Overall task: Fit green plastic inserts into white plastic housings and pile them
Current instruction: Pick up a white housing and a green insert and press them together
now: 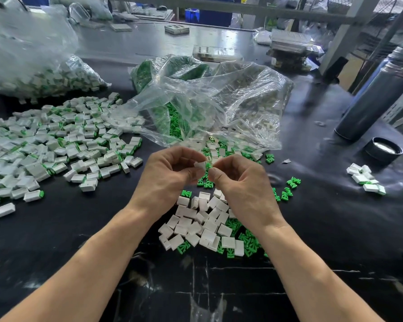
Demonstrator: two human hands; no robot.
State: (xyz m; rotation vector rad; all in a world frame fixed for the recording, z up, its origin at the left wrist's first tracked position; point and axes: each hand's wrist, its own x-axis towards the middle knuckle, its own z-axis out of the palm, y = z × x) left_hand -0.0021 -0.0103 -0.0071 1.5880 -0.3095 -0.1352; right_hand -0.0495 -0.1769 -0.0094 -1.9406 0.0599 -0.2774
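My left hand point(170, 169) pinches a small white housing point(200, 165) above the table's middle. Against its right end my right hand point(240, 180) pinches a green insert point(208, 165), so the two parts meet between my fingertips. Below my hands lies a heap of empty white housings point(203, 219) mixed with loose green inserts point(247, 242). To the left spreads a wide pile of fitted housings point(63, 140) with green ends showing.
An open clear plastic bag point(219, 101) of green and white parts lies behind my hands. A second full bag point(33, 66) sits at far left. A grey cylinder point(377, 98), a black lid point(384, 148) and a small cluster of housings point(365, 178) stand right.
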